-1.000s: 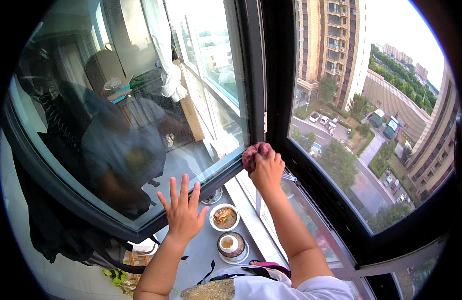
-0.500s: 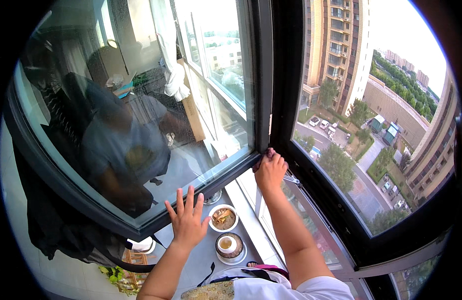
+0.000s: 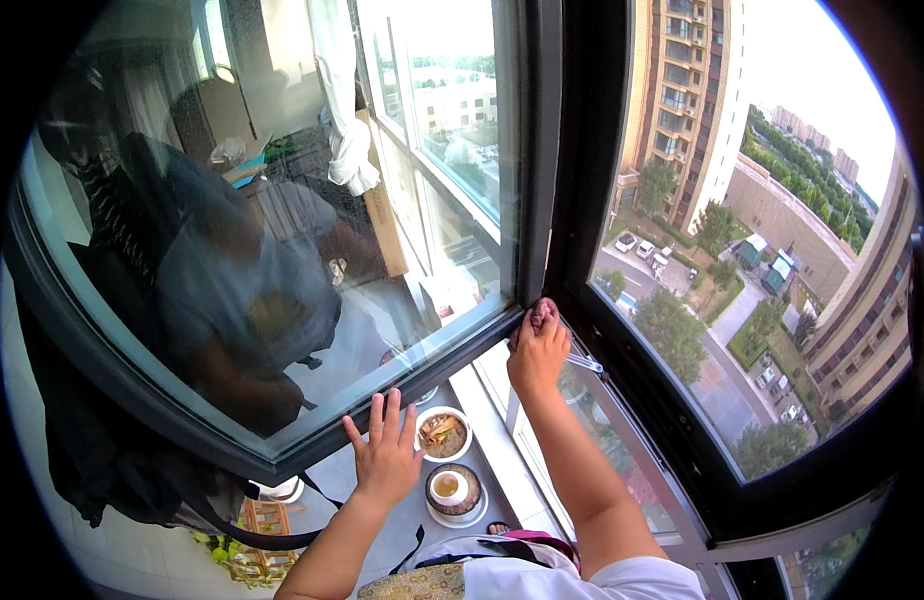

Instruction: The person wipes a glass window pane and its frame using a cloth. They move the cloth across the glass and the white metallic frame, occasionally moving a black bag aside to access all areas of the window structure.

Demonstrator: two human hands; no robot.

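Note:
An opened window sash, with its pane on the left, has a dark frame [image 3: 462,350] that slants toward the hinge side. My left hand [image 3: 387,455] is open, fingers spread, with its fingertips at the lower bar of that sash. My right hand [image 3: 538,355] is closed around a crumpled reddish cloth [image 3: 546,311] at the sash's lower corner, beside the fixed frame. Its palm side and much of the cloth are hidden. A metal stay arm [image 3: 586,364] joins the frames just right of my right hand. The glass reflects a person and the room.
Below stand a white bowl [image 3: 466,448] with brown contents and a round pot [image 3: 473,497] bearing a white cup. At left hang dark fabric and straps [image 3: 92,450], above a wooden rack [image 3: 267,517] with a leafy plant. Past the window frame [image 3: 712,500] lies a deep drop to the street.
My left hand has shifted slightly right and down, fingertips still at the sash bar. My right hand stays at the corner with the cloth. The whole view has moved slightly.

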